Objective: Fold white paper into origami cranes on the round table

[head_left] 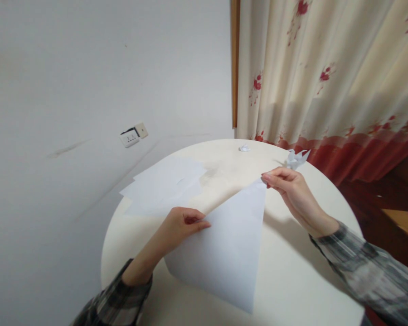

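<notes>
A plain white sheet of paper [224,249] is held tilted over the round white table, with both of my hands on its upper edge. My left hand [183,228] pinches that edge between thumb and fingers, left of its middle. At the upper right corner, my right hand [289,188] grips the paper between thumb and fingertips. Beyond my left hand lies a loose stack of white sheets [163,183]. Just behind my right hand is a folded paper piece with pointed tips [295,159].
The round white table [292,271] stands against a white wall with a power socket [129,138]. A small crumpled paper piece [244,148] lies near the table's far edge. A flowered curtain [326,68] hangs behind, at the right.
</notes>
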Demonstrator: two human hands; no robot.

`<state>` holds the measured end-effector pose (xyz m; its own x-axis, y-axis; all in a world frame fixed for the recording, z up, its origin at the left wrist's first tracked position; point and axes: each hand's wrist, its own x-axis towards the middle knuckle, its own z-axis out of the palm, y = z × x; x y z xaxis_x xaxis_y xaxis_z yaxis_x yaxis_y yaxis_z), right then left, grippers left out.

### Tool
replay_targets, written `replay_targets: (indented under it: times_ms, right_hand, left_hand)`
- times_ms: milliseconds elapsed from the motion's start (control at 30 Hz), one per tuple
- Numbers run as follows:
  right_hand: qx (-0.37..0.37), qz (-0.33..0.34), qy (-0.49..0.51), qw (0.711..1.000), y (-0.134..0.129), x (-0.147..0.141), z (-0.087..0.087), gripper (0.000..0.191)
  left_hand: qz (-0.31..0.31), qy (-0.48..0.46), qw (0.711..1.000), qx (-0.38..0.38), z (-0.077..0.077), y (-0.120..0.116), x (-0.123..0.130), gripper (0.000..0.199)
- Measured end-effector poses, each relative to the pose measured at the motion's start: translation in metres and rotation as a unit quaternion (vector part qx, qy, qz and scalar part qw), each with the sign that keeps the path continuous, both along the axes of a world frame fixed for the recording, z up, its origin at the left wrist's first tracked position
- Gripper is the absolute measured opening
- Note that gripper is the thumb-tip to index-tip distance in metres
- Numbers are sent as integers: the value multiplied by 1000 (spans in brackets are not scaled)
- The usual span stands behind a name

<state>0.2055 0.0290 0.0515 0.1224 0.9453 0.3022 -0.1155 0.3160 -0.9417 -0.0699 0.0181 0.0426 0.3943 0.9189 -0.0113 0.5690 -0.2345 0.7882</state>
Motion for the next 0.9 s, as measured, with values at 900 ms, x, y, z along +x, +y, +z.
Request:
replay_targets:
  times_ms: [900]
  right_hand:
    - [31,-51,19,998,2,3,-2,11]
  left_hand:
    - [69,-50,996,34,6,-1,0,22]
